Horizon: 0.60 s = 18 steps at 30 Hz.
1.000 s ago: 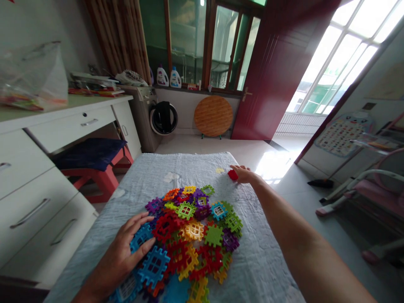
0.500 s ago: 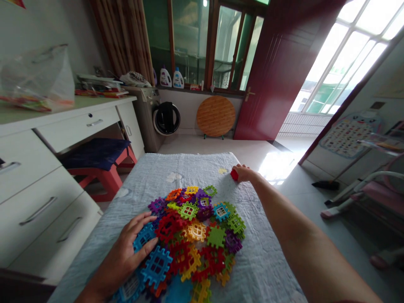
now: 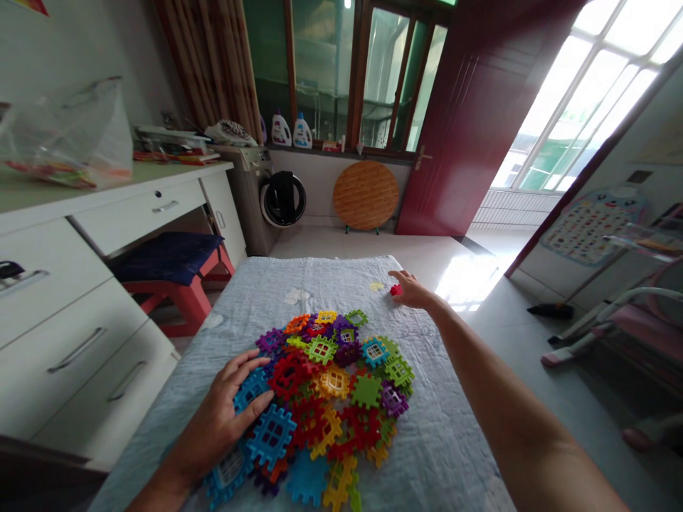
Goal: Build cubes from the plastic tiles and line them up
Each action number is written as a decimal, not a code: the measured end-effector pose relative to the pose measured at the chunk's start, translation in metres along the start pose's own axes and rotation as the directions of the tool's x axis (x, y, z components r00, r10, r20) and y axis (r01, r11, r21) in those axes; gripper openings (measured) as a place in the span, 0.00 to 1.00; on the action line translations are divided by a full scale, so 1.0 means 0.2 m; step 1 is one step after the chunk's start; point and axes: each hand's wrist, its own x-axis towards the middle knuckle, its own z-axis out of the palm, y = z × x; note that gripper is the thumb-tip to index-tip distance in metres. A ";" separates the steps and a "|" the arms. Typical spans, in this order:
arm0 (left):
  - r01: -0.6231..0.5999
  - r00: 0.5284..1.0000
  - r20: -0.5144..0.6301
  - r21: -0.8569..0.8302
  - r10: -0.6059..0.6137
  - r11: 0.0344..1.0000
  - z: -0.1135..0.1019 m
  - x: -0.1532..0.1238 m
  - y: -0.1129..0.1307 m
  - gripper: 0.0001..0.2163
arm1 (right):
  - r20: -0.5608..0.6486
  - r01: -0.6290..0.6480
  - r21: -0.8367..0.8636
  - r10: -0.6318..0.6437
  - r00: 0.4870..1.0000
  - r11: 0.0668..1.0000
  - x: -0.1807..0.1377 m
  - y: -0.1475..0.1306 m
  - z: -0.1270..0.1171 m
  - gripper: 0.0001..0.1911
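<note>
A pile of colourful interlocking plastic tiles, several with window grids, lies on the cloth-covered table. My left hand rests at the pile's left side, fingers spread over a blue tile. Just beyond its thumb is a blue window tile. At the table's far right part, my right hand is open, its fingers stretched out. A small red piece sits on the cloth beneath those fingers, partly hidden by the hand. Whether the hand still touches it, I cannot tell.
A pale blue patterned cloth covers the table. To the left are a white desk and a red stool with a dark cushion. A washing machine, a round wooden tabletop and a pink chair stand farther off.
The fingers of my right hand have opened and lifted off the red piece, which stays on the cloth. My left hand keeps its place on the pile; the view has shifted slightly.
</note>
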 end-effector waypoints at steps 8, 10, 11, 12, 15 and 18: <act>-0.017 1.000 0.017 -0.036 0.017 0.999 -0.01 0.01 0.03 0.20 | -0.011 0.172 0.305 -0.177 0.984 0.937 -0.20 -0.40 0.23 0.22; -0.026 0.999 0.040 -0.054 0.028 0.998 -0.01 0.01 0.03 0.21 | -0.024 0.209 0.278 -0.210 0.977 0.938 -0.22 -0.44 0.24 0.22; -0.030 0.998 0.053 -0.069 0.033 0.997 -0.01 0.01 0.03 0.21 | -0.019 0.230 0.271 -0.234 0.972 0.935 -0.24 -0.44 0.24 0.22; -0.035 0.997 0.067 -0.084 0.040 0.996 -0.01 0.01 0.03 0.21 | -0.008 0.253 0.271 -0.260 0.965 0.929 -0.25 -0.44 0.23 0.21; -0.052 0.992 0.106 -0.117 0.065 0.992 -0.02 0.01 0.04 0.21 | 0.034 0.295 0.304 -0.320 0.947 0.906 -0.31 -0.43 0.19 0.21; -0.054 0.992 0.108 -0.134 0.069 0.989 -0.02 0.01 0.05 0.21 | 0.019 0.297 0.331 -0.321 0.947 0.895 -0.38 -0.41 0.17 0.20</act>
